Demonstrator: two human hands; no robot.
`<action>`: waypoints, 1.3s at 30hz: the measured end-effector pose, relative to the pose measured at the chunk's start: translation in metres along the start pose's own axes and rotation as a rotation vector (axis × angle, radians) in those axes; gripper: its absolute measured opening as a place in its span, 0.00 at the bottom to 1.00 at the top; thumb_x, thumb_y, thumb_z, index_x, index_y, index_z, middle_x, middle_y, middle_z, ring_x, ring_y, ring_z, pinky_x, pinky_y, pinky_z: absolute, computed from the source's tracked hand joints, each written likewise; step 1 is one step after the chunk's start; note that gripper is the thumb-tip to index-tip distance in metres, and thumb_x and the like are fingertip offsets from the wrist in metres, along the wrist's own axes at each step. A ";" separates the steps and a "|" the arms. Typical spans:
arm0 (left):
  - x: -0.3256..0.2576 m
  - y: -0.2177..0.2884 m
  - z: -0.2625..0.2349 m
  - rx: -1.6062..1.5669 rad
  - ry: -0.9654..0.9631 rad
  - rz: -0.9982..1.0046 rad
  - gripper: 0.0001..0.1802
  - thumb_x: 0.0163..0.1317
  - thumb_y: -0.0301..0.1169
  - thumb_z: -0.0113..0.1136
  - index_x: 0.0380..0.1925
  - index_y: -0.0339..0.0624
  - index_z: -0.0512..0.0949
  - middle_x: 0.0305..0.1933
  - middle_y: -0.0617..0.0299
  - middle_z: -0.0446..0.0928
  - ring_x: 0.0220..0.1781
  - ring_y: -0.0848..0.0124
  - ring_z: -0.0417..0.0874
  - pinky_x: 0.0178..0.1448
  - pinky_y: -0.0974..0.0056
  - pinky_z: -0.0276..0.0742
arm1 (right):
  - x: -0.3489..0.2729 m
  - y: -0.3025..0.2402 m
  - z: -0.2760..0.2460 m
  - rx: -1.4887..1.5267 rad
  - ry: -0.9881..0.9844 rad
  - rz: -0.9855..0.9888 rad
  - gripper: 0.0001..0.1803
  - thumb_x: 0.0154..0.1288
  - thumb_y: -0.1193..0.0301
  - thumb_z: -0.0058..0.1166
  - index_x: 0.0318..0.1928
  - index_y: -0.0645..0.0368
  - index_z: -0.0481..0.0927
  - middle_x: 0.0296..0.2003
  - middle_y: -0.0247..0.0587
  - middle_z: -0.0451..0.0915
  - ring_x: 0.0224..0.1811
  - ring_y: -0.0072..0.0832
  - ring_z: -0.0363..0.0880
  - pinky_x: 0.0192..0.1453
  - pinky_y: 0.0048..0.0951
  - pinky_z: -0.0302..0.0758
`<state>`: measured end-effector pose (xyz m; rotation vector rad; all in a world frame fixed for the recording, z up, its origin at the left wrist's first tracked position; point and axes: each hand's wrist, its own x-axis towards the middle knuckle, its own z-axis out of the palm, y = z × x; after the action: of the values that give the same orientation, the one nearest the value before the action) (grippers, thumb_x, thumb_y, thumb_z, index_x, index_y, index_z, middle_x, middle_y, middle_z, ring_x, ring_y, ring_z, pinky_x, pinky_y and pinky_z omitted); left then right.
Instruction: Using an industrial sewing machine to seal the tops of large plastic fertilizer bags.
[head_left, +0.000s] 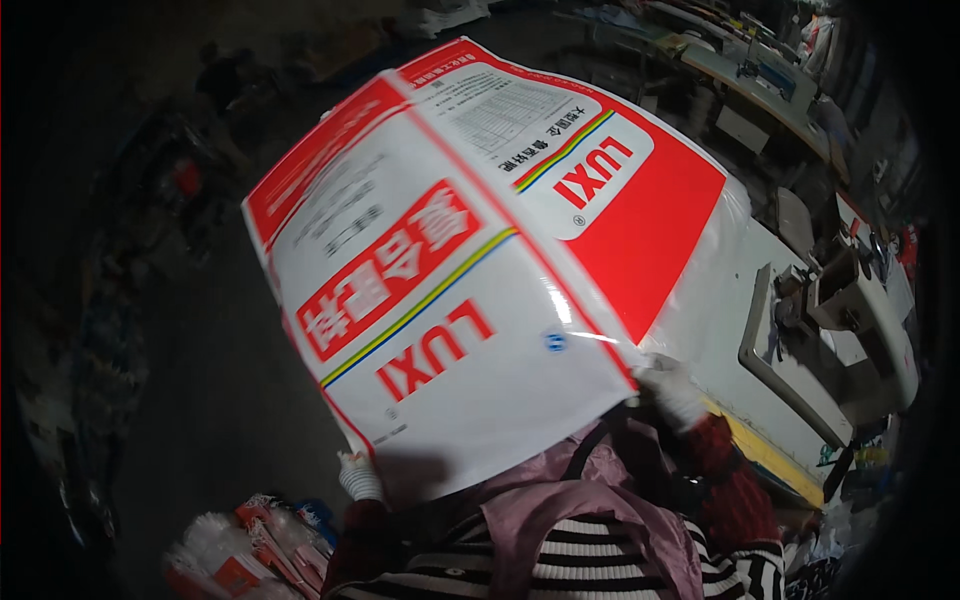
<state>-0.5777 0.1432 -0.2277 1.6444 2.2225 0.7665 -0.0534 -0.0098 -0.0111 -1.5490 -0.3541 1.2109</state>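
Likely light, floppy, slick, the sack wants corner holds — I pinch it, left hand at seven o'clock, right hand at four.

The person wears a top with black and white stripes, in the bottom centre of the frame. Over it lies a dusty mauve apron, which has wide, wrinkled straps. The sleeves are dark red, and the right one looks mottled. Whitish gloves cover both hands; the left one, at lower left, shows fine ribs.
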 end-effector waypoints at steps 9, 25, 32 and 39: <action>0.003 -0.199 -0.003 0.829 -0.434 -0.129 0.21 0.68 0.40 0.44 0.49 0.34 0.75 0.51 0.40 0.77 0.52 0.45 0.79 0.51 0.48 0.77 | 0.095 0.105 0.096 -0.129 -0.313 0.180 0.07 0.63 0.73 0.56 0.36 0.62 0.73 0.25 0.39 0.75 0.23 0.29 0.79 0.26 0.28 0.80; 0.019 -0.074 0.111 0.701 -0.405 -0.390 0.23 0.60 0.39 0.57 0.51 0.35 0.71 0.52 0.40 0.76 0.51 0.46 0.80 0.57 0.50 0.75 | 0.095 0.135 0.031 -0.042 -0.321 0.101 0.15 0.65 0.70 0.53 0.49 0.63 0.73 0.33 0.41 0.80 0.35 0.26 0.79 0.38 0.26 0.77; 0.073 0.297 0.055 -0.132 -0.333 0.253 0.28 0.61 0.23 0.49 0.61 0.23 0.59 0.57 0.36 0.71 0.57 0.49 0.75 0.63 0.54 0.69 | 0.009 0.073 -0.043 -0.074 -0.510 0.214 0.18 0.67 0.63 0.54 0.52 0.61 0.76 0.36 0.36 0.82 0.37 0.21 0.79 0.42 0.23 0.77; -0.095 0.587 0.105 -0.483 -0.212 1.614 0.23 0.51 0.28 0.63 0.49 0.36 0.73 0.52 0.49 0.73 0.55 0.52 0.72 0.61 0.53 0.67 | 0.006 0.022 -0.118 0.365 -0.172 -0.234 0.17 0.67 0.63 0.53 0.44 0.67 0.76 0.33 0.40 0.82 0.32 0.20 0.78 0.38 0.21 0.76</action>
<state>-0.0248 0.2063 0.0057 2.7247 0.0975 1.1346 0.0394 -0.0788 -0.0453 -1.0635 -0.3897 1.1524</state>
